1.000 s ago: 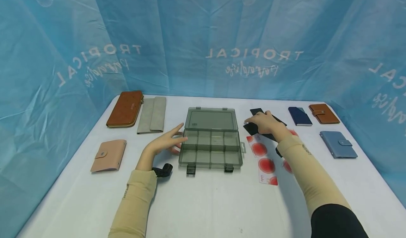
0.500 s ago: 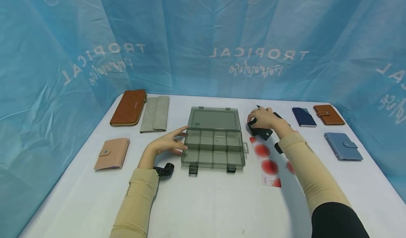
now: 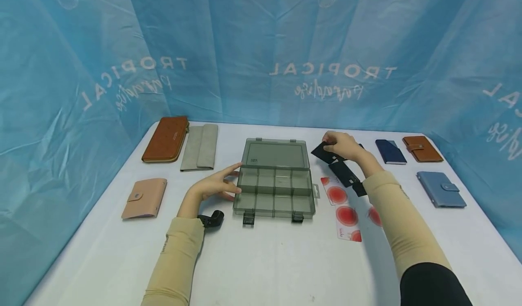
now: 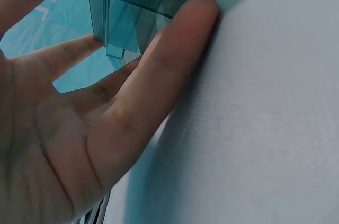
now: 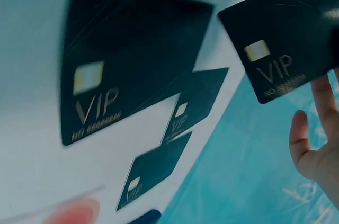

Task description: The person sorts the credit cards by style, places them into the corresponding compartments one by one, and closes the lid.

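Observation:
A smoky green plastic compartment box point(image 3: 277, 154) lies with its lid laid back in the middle of the table. My left hand point(image 3: 211, 186) rests at its left side, fingers extended; in the left wrist view the thumb and fingertips sit right at the wall of the box point(image 4: 143, 23). To the right of the box, my right hand point(image 3: 344, 146) pinches a black VIP card point(image 5: 288, 28) by one end, raised and tilted. Further black cards point(image 3: 344, 173) lie on the table below and beside that hand, one partly covered by another.
Several white cards with red discs point(image 3: 346, 216) lie right of the box. On the left are a brown wallet point(image 3: 165, 139), a grey wallet point(image 3: 200, 147) and a pink card holder point(image 3: 144, 198). Navy point(image 3: 390, 152), brown point(image 3: 422, 148) and blue holders point(image 3: 441, 189) sit at the right.
My right hand has picked a black card out of the pile and shifted slightly up, exposing more of the cards below. My left hand has stayed at the box's side.

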Tool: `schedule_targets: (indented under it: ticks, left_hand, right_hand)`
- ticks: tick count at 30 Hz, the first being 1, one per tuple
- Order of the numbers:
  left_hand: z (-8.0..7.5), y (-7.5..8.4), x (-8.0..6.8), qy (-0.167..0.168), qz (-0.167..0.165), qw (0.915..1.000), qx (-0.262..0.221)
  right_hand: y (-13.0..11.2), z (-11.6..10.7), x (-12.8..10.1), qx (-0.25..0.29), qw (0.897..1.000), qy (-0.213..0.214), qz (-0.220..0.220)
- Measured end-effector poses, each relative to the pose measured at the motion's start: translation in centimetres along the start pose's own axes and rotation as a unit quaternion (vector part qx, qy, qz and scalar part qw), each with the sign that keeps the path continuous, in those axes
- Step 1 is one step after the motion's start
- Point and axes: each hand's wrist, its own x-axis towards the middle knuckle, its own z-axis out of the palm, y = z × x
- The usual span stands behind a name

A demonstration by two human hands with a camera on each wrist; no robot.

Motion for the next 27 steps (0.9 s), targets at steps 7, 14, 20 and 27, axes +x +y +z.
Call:
schedule_targets:
  ticks: [7,14,20,27]
  left_hand:
    - [0.0,0.1,-0.1,-0.004,-0.001,1.0,0.002]
    - [0.1,0.1,-0.3,0.0,-0.003,1.0,0.0]
    - [0.1,0.2,-0.3,0.0,-0.004,1.0,0.004]
    - [0.1,0.3,-0.3,-0.002,-0.007,1.0,0.003]
  right_hand:
    - [-1.3,-0.5,-0.6,0.186,0.979,0.06,0.051]
    - [-4.1,0.3,-0.7,0.312,0.948,0.05,0.04]
    - [-6.9,2.7,-0.4,0.41,0.911,-0.038,0.037]
    - [-10.7,6.0,-0.1,0.343,0.934,-0.08,0.063]
